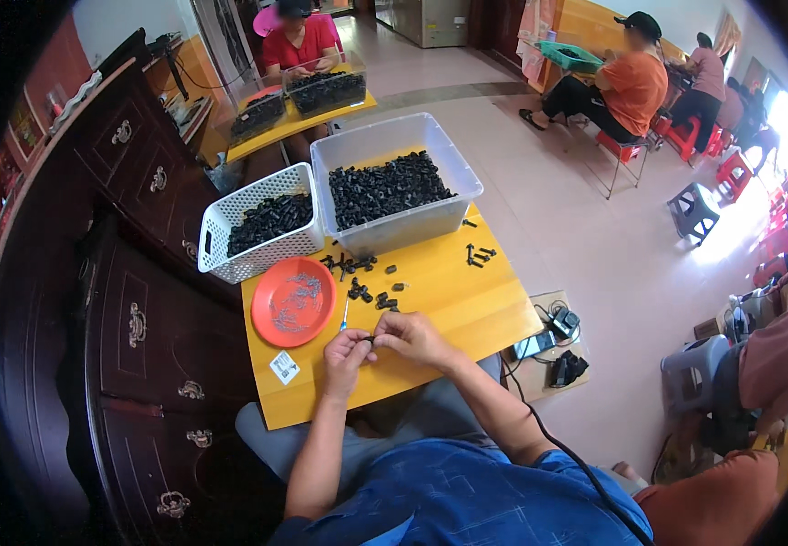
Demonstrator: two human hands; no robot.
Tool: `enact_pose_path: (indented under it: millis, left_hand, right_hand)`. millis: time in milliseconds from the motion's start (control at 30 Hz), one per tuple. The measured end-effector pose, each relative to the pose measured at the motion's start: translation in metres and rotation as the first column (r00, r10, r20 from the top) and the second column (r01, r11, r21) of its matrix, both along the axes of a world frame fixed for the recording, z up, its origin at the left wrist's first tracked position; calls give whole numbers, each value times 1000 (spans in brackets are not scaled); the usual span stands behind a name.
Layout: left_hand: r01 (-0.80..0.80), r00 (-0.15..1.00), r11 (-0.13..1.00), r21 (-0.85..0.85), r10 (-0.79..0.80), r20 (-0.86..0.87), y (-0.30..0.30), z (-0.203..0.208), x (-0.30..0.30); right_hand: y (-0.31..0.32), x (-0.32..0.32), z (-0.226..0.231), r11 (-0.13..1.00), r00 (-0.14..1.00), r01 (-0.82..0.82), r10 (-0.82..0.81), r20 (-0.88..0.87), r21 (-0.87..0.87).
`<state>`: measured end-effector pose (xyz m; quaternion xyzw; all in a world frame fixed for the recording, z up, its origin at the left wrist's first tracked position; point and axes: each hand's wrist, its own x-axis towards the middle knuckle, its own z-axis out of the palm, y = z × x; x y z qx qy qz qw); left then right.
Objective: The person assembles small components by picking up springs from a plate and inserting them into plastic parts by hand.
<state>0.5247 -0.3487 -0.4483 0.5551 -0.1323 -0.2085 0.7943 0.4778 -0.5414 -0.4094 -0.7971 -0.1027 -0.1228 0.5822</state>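
Over the front of the yellow table [453, 314], my left hand [347, 353] and my right hand [412, 338] meet with fingers pinched on one small black part [368, 341]. The fingers cover most of it, so its exact kind cannot be made out. Just beyond them lies a thin blue-and-white tool [345, 312]. Several loose black parts [360, 291] are scattered past it. To the left sits an orange-red plate [265, 309] with many thin silvery pins. A small white label card [284, 367] lies near my left wrist.
A white perforated basket [221, 259] and a clear plastic bin [394, 238], both full of black parts, stand at the table's far side. More black pieces [479, 255] lie at right. Dark drawers [139, 364] flank the left. A cable [540, 423] crosses my right arm. Other people work beyond.
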Motion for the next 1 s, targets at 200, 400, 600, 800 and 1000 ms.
enact_pose_path:
  millis: [200, 400, 600, 800, 1000]
  left_hand:
    - [39, 998, 999, 10, -39, 47, 1, -5, 2]
    - [21, 999, 1000, -14, -21, 32, 0, -5, 2]
    - [13, 998, 1000, 4, -14, 59, -1, -5, 0]
    - [26, 991, 998, 58, -33, 133, -4, -5, -3]
    - [53, 986, 993, 105, -69, 149, -5, -3, -4]
  right_hand:
    - [1, -2, -3, 997, 998, -42, 44, -35, 63]
    - [5, -2, -1, 1000, 999, -5, 6, 53, -23]
    - [6, -2, 2, 1000, 1000, -11, 11, -4, -25]
    - [10, -5, -6, 995, 988, 98, -97, -122, 2]
    - [12, -10, -22, 958, 961, 132, -60, -271, 255]
